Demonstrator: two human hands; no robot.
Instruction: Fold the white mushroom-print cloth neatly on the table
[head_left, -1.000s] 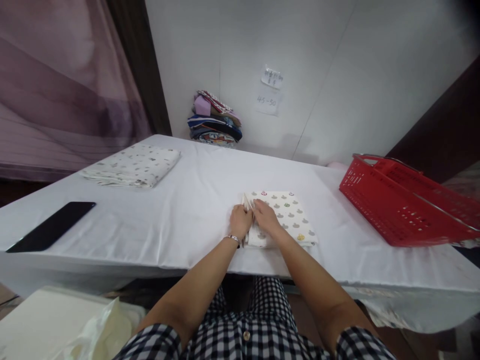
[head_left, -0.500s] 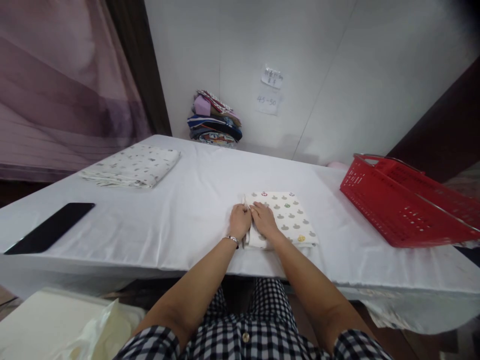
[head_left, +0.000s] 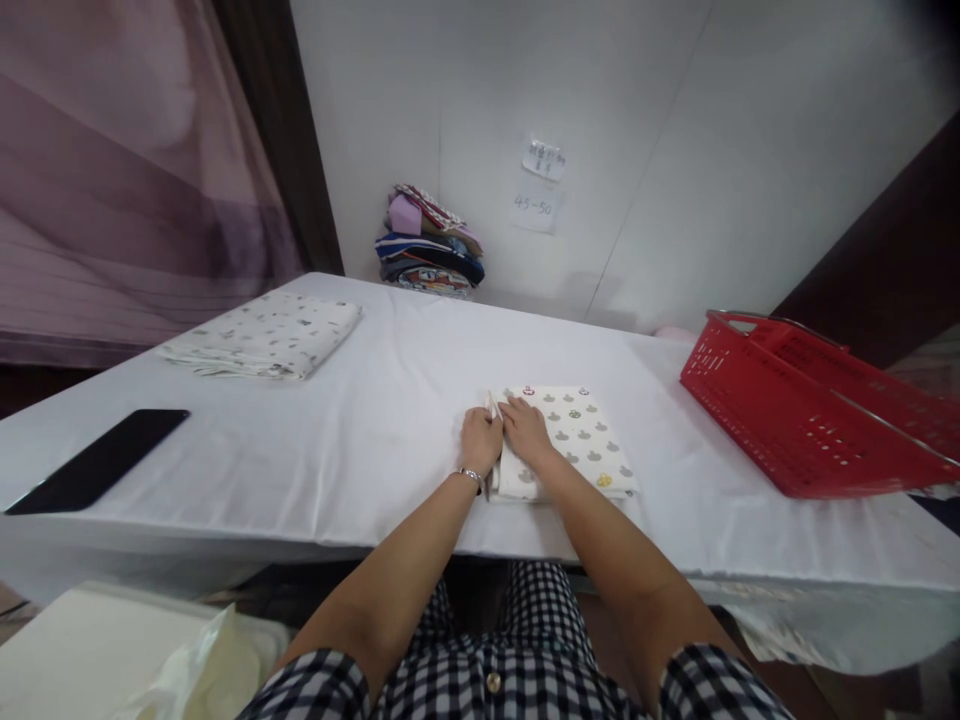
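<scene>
The folded printed cloth [head_left: 571,440] is laid on the white table [head_left: 360,440], near its front edge; its left edge is pinched by the left hand [head_left: 480,440]. The right hand [head_left: 526,432] is pressed flat and open on the cloth, nothing gripped; a red basket [head_left: 810,410] is seen well apart.

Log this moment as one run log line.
left hand: resting at left edge of folded white patterned cloth | right hand: flat on cloth | table: white cover | red plastic basket: right, apart
</scene>
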